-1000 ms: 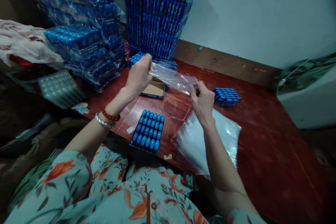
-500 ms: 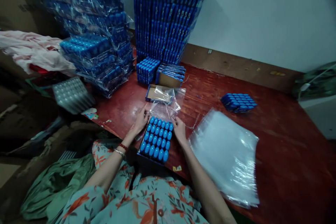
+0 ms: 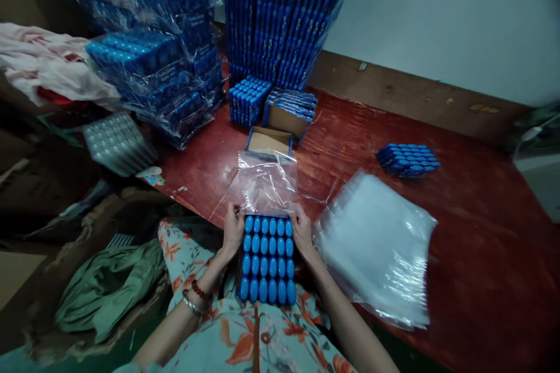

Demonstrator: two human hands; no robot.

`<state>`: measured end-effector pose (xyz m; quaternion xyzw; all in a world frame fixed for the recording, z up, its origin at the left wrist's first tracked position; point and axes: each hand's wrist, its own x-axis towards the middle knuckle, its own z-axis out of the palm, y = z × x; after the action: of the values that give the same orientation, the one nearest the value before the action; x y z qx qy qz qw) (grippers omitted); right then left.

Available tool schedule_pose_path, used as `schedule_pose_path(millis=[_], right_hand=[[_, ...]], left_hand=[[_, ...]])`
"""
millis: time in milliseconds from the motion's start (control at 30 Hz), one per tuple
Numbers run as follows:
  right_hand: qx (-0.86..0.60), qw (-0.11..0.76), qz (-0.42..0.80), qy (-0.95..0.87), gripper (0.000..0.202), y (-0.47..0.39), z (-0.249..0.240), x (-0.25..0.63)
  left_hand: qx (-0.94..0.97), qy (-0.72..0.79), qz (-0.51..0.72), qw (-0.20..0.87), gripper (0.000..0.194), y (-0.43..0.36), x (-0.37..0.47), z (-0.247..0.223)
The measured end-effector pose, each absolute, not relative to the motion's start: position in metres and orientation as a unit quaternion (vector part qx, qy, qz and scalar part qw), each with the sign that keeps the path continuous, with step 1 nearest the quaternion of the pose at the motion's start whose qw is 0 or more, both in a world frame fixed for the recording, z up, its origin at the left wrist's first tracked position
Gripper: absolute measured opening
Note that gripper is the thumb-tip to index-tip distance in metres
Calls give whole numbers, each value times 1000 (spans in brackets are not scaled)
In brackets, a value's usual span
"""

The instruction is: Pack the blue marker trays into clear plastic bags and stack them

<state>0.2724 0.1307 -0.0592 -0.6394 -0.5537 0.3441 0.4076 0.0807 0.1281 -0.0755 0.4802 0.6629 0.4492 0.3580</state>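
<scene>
A box of blue rounded-top items (image 3: 269, 259) in rows lies close against my body at the table's front edge. A clear plastic bag (image 3: 268, 180) stretches away from the box's far end, its mouth meeting that end. At the far left corner my left hand (image 3: 233, 232) is closed on the bag's edge, beside the box. My right hand (image 3: 301, 232) grips the bag's other edge at the far right corner. Fingertips of both hands are partly hidden by the bag and box.
Flat clear bags (image 3: 380, 245) lie stacked to the right. Beyond my hands sit an open cardboard tray (image 3: 269, 143) and a blue bundle (image 3: 249, 99). Another blue bundle (image 3: 408, 159) is farther right. Tall stacks of wrapped packs (image 3: 144, 64) and blue boxes (image 3: 284, 17) rise behind.
Both hands and the box have come nearer my body, and the box now sits straighter. The bag has shifted toward me and lies spread beyond the box. The view has tilted slightly down.
</scene>
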Motion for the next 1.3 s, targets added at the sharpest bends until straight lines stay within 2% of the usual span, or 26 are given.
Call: schedule_pose_path(millis=[267,467,667,767,833,933,967,1100,1300], right_hand=[[-672,405,360,-505,30,142,-70,278],[-657,346,401,-537,21,140,-72,294],[-633,285,396,-600,29,102,-58,297],[-636,222,395,-625,23,91,-47,303],[-667,202,372,-613,30,92,-38,309],[-694,235,302,-609,53,110,-28,315],[-683,247,292,-623,54,119,-26,315],[-600,259,355,-668,23,146,-26,311],[-602,330,259,-680,16,109,-18,301]], left_hand=[[462,680,428,376,13,143,79,-80],[525,642,393,397,10,134,76,-69],[573,617,364,398,13,125,64,-57],[584,625,326,402,22,121,60,-53],[582,639,310,396,30,120,59,-51],[588,649,329,353,31,125,62,-51],[583,650,343,346,30,128,63,-51],[555,645,383,359,29,136,70,-49],[623,607,387,308,23,107,66,-39]])
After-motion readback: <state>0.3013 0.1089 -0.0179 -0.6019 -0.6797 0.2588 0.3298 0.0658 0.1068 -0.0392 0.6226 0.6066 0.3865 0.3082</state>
